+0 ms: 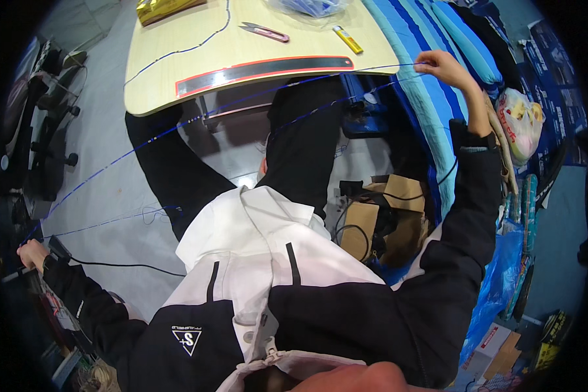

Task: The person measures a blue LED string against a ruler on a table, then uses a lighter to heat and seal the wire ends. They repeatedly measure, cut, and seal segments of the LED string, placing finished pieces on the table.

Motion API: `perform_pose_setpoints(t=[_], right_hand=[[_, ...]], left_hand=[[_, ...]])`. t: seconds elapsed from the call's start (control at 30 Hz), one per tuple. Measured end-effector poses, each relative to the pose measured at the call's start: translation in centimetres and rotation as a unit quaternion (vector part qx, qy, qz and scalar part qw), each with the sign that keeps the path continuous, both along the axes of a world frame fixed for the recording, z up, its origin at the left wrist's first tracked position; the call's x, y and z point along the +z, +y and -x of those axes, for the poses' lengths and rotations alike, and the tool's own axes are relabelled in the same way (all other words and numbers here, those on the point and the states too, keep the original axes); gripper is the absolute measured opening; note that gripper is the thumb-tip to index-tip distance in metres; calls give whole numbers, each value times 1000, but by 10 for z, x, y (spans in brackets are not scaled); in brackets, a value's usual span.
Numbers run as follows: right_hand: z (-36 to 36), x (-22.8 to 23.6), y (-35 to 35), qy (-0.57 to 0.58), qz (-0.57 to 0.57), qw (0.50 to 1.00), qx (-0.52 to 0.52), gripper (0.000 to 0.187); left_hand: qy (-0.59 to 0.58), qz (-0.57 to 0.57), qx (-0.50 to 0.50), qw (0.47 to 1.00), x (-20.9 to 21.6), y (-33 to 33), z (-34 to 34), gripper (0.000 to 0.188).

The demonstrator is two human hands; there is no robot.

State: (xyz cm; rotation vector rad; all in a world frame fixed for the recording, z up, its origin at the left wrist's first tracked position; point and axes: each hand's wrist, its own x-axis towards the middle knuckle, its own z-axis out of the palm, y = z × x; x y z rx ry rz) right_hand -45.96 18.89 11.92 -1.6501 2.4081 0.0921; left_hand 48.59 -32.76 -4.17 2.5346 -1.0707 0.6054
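Note:
A long blue cord with small bead-like segments (153,139) is stretched on a slant across my lap, past the table's near edge. At far left, my left hand (32,253) is closed around one end. My right hand (443,68), raised at the table's right corner, pinches the other end. Further lengths of blue cord sag below the taut one and hang near my left hand. On the pale wooden table (157,85) lie a ruler (264,73) with red-orange edges, pink-handled thread snips (266,32) and a small yellow lighter-like stick (347,40). Another beaded strand (189,49) curves over the tabletop.
A gold packet (166,8) and a clear plastic bag with blue contents (313,5) sit at the table's far side. Blue striped bedding (431,124) runs along the right. Open cardboard boxes (405,225) and black cables stand on the floor, with a wheeled chair (52,130) at left.

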Motion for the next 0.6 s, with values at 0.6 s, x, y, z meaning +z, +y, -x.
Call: perform_pose_setpoints(t=[0.6], right_hand=[[-182,-189,-143,-24,-24,984,172,51]], left_hand=[[632,415,-417,505,29,35,117,25]])
